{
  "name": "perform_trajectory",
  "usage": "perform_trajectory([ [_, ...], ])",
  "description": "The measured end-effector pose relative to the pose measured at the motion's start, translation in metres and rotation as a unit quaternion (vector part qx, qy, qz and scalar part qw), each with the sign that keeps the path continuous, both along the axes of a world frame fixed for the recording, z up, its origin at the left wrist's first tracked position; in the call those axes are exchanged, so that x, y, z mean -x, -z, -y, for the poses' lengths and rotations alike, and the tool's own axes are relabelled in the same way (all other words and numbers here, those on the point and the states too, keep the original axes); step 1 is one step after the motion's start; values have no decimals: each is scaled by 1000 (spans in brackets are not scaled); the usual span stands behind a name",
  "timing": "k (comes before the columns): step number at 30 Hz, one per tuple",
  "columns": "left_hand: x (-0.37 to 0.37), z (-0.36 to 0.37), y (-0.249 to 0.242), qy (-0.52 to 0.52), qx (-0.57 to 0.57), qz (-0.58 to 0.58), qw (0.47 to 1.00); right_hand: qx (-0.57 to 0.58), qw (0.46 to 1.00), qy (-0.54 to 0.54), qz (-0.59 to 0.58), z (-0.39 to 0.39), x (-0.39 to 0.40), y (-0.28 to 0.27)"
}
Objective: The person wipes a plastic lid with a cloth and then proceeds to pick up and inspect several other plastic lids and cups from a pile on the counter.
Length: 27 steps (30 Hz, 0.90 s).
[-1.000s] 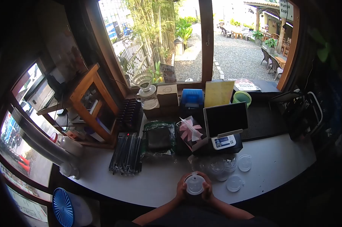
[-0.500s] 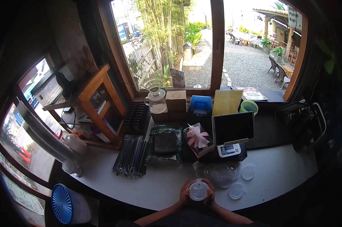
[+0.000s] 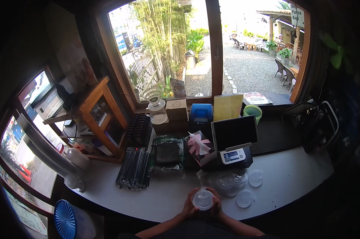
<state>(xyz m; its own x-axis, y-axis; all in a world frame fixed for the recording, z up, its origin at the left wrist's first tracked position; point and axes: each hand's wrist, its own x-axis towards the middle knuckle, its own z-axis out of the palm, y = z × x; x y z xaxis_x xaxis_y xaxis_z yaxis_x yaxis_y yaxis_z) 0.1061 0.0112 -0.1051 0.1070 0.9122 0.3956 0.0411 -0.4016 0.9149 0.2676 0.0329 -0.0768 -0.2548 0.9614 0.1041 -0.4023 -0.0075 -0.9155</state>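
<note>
Near the front edge of the white counter, my left hand (image 3: 189, 207) and my right hand (image 3: 216, 205) are closed around the sides of a clear plastic cup lid (image 3: 203, 200). Its round top faces up. Whether a cup or more lids sit beneath it is hidden. Just beyond my right hand lies a clear plastic bag of lids (image 3: 229, 182). Two loose lids, a farther one (image 3: 255, 178) and a nearer one (image 3: 244, 198), rest flat to the right.
Black wrapped straws (image 3: 133, 169) and a dark plastic-wrapped pack (image 3: 167, 153) lie left of centre. Behind the lids stand a tablet (image 3: 233, 133) and a box with a pink bow (image 3: 199, 144). Stacked cups (image 3: 40, 147) lean at left; a blue-lidded container (image 3: 66, 218) stands below.
The head view has turned a little, so the scene sits farther left. Both hands still hold the lid, which appears slightly tilted compared with before.
</note>
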Motion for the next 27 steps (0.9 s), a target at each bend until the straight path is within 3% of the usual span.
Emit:
perform_trajectory([
  [6,-4,2,-1,-25,-15,68,997,-20,999,-18,28,-5,-5,6],
  [14,6,3,17,-33,21,5,999,-18,999,-29,8,-7,-4,7],
  [21,-5,6,11,-31,39,92,995,-52,996,4,72,-3,-3,-3],
  [27,-5,-1,15,-16,30,96,995,-97,989,50,96,-12,3,-2],
])
